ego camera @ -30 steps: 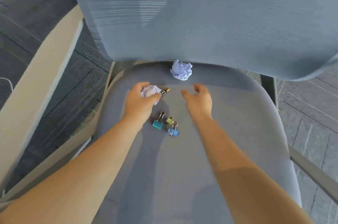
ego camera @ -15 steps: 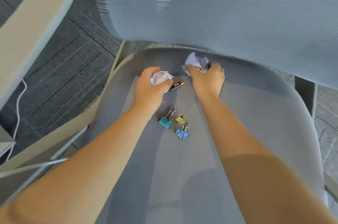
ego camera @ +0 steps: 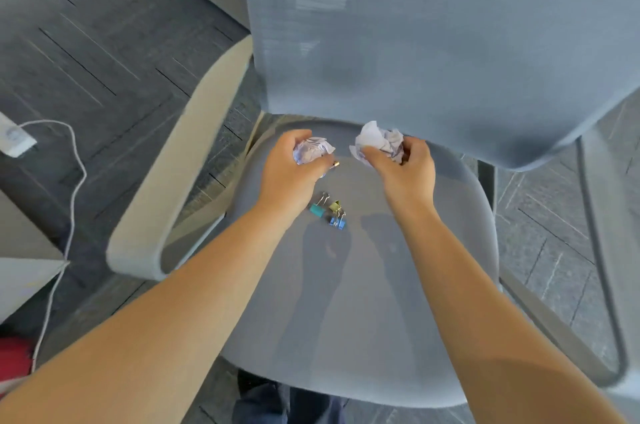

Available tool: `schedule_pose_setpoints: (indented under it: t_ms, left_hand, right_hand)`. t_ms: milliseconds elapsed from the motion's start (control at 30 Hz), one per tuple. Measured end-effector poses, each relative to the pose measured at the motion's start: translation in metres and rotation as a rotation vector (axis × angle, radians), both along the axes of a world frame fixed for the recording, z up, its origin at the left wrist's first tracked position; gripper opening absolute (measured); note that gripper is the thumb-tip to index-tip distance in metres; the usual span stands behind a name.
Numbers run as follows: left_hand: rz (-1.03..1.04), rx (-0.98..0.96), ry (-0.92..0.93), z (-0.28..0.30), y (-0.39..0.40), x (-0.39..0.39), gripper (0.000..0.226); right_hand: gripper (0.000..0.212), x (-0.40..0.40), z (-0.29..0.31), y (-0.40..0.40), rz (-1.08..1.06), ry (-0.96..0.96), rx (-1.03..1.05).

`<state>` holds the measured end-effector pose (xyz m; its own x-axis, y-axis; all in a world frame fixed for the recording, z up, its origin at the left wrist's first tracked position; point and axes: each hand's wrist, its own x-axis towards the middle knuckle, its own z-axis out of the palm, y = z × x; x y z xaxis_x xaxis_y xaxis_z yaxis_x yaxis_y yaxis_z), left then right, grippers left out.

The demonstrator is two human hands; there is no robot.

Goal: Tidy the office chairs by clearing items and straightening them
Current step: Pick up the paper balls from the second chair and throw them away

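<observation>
While three binder clips (ego camera: 329, 212) lie untouched mid-seat, the left hand (ego camera: 291, 170) grips one paper ball (ego camera: 311, 149) and the right hand (ego camera: 405, 174) grips another paper wad (ego camera: 379, 143) near the backrest. Clearing the chair (ego camera: 433, 302) looks about half done; a battery tip (ego camera: 335, 164) peeks beside the left hand.

The near half of the seat (ego camera: 381, 319) lies bare between the two forearms. Three binder clips (ego camera: 329, 210) sit mid-seat, between the wrists. The backrest (ego camera: 415, 42) overhangs the far edge, and the armrest (ego camera: 173, 181) walls the left side.
</observation>
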<state>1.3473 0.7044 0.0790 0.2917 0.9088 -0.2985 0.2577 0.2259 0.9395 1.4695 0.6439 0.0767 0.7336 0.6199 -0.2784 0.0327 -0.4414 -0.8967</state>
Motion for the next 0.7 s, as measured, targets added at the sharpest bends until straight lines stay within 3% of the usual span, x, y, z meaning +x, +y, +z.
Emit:
schedule_pose_setpoints:
  t_ms: [267,600,700]
  left_hand:
    - [0.129,0.110,-0.019,0.096,-0.008,-0.052,0.031]
    - [0.573,0.183,0.017,0.158,-0.040,-0.169,0.035]
    - [0.734,0.180,0.032,0.162,-0.067,-0.221,0.038]
  right_hand:
    - [0.038,-0.046,0.090,0.009,0.190,0.009,0.089]
    - [0.040,-0.143,0.159,0.035,0.644,0.032,0.143]
    - [0.032,-0.191,0.174,0.034,0.798,0.043,0.150]
